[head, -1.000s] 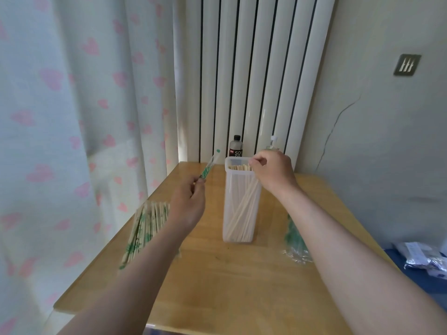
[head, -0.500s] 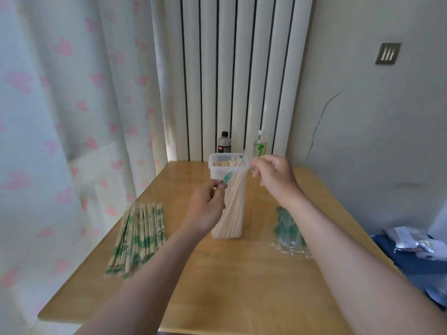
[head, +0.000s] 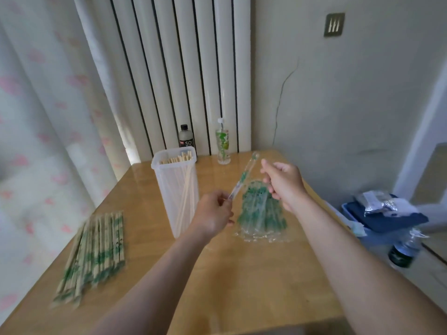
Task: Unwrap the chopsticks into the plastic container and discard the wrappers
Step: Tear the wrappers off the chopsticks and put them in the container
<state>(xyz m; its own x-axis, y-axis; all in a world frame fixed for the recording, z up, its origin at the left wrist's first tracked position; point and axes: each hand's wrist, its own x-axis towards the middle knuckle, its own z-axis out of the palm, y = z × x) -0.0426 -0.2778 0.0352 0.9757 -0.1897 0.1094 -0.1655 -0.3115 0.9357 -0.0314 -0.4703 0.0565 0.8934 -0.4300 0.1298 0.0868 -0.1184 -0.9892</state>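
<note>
A tall clear plastic container [head: 169, 189] stands on the wooden table [head: 242, 286], with several bare chopsticks upright inside. My left hand [head: 212, 215] pinches the lower end of an empty clear wrapper with green print [head: 244, 177], which slants up to the right. My right hand [head: 283, 184] hovers just right of that wrapper with fingers loosely curled and nothing visibly in it. Beneath both hands lies a pile of empty green-printed wrappers [head: 261, 213]. A row of wrapped chopsticks [head: 94, 252] lies at the table's left.
A dark bottle [head: 186, 139] and a clear bottle with green label [head: 223, 143] stand at the table's back edge by the radiator. A curtain hangs at left. To the right, off the table, sit a blue bin with bags [head: 387, 213] and a dark jar [head: 401, 255].
My right hand has left the container's rim and moved right. My left hand has carried the empty wrapper rightward, from beside the container to above the wrapper pile. The camera has swung right.
</note>
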